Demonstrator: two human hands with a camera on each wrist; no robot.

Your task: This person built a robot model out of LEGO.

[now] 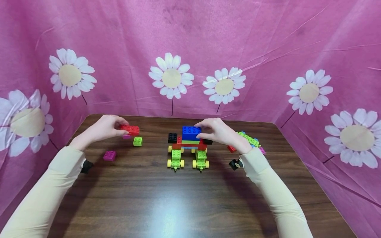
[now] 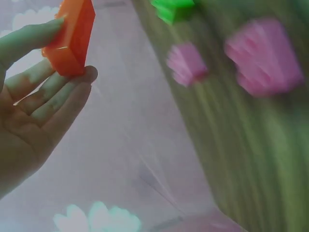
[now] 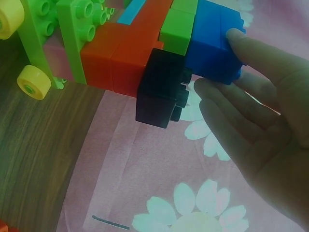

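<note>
Fingers of my left hand (image 1: 102,129) pinch the red brick (image 1: 131,129); my right hand (image 1: 221,132) pinches the blue brick (image 1: 190,133), best kept level.

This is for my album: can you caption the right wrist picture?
Right fingers grip blue bricks atop a toy-brick build with yellow wheels.

Pink cloth (image 1: 125,36), white daisies (image 1: 171,78), brown wooden table (image 1: 125,195)
</note>
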